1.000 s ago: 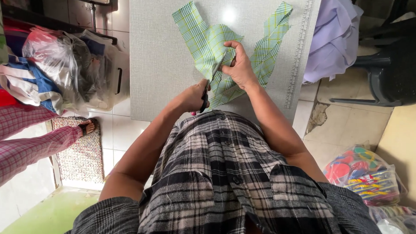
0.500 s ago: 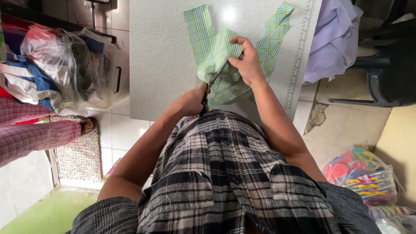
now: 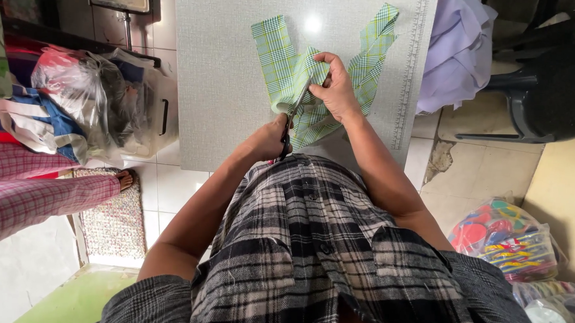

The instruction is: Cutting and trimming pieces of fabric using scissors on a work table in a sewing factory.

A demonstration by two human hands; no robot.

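The left hand (image 3: 269,138) was curled tight round the dark handles of a pair of scissors (image 3: 293,114), knuckles up, the forearm running back and down toward the body with the elbow bent out to the side. The blades pointed away from that hand, up and slightly toward the other one, and lay into the green checked cloth (image 3: 290,72). How far apart the blades stood could not be told.

The right hand (image 3: 336,87) lay just beyond and beside the blade tips, palm down, its fingers bent and pinching a fold of the cloth against the grey cutting board (image 3: 220,83). Its forearm came in straight from the shoulder, wrist a little raised.

The cloth spread out from under both hands in strips, one beyond the left hand, another angling away past the right. Well off to the right hand's outer side hung a pale lilac garment (image 3: 457,53).
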